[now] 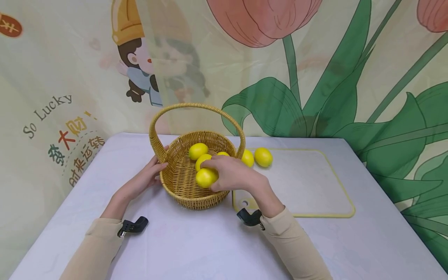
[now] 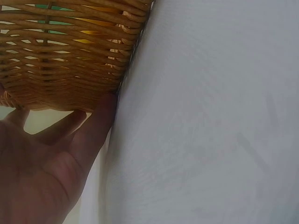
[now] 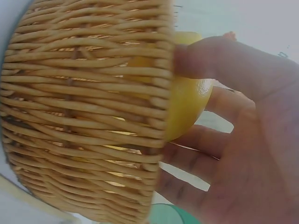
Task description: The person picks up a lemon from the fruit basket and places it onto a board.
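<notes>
A round wicker basket (image 1: pixel 182 182) with a tall arched handle stands on the table. My right hand (image 1: pixel 232 173) grips a yellow lemon (image 1: pixel 206 177) just inside the basket's near right side; the right wrist view shows thumb and fingers around this lemon (image 3: pixel 189 100) at the rim. Other lemons (image 1: pixel 198 151) lie in the basket, partly covered by that hand. My left hand (image 1: pixel 148 175) rests against the basket's left side near the handle's base. Its spread fingers touch the outer wicker wall (image 2: pixel 70 60) in the left wrist view.
To the basket's right lies a white cutting board (image 1: pixel 301 186) with a yellow edge. Two lemons (image 1: pixel 263 157) sit at its far left part, one partly hidden by the handle. A white cloth (image 1: pixel 182 249) covers the table, and a printed curtain (image 1: pixel 196 66) hangs behind.
</notes>
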Demonstrator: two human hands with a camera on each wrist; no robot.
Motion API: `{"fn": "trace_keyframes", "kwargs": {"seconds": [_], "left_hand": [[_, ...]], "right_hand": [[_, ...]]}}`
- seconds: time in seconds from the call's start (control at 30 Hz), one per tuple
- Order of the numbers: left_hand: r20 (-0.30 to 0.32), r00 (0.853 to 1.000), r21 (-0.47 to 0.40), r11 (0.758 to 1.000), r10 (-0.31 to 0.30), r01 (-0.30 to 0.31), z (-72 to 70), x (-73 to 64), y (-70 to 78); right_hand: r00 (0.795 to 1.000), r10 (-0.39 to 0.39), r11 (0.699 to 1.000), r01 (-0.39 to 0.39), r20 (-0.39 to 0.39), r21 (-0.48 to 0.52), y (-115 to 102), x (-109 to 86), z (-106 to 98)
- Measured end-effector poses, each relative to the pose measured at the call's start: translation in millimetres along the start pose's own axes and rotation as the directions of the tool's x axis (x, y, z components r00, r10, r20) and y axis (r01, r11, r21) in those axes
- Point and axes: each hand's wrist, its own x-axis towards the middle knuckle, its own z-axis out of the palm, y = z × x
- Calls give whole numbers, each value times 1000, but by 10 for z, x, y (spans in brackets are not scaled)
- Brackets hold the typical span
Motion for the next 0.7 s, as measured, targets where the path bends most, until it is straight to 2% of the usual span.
{"fn": "trace_keyframes", "kwargs": {"seconds": [0.43, 0.7], "left_hand": [[17, 999, -17, 999, 31, -31, 5, -10, -9], [4, 1000, -12, 1000, 4, -4, 11, -5, -4]], "right_hand": [[997, 6, 1000, -4, -81, 14, -33, -167, -173], [991, 11, 1000, -8, -131, 23, -19, -238, -244]]}}
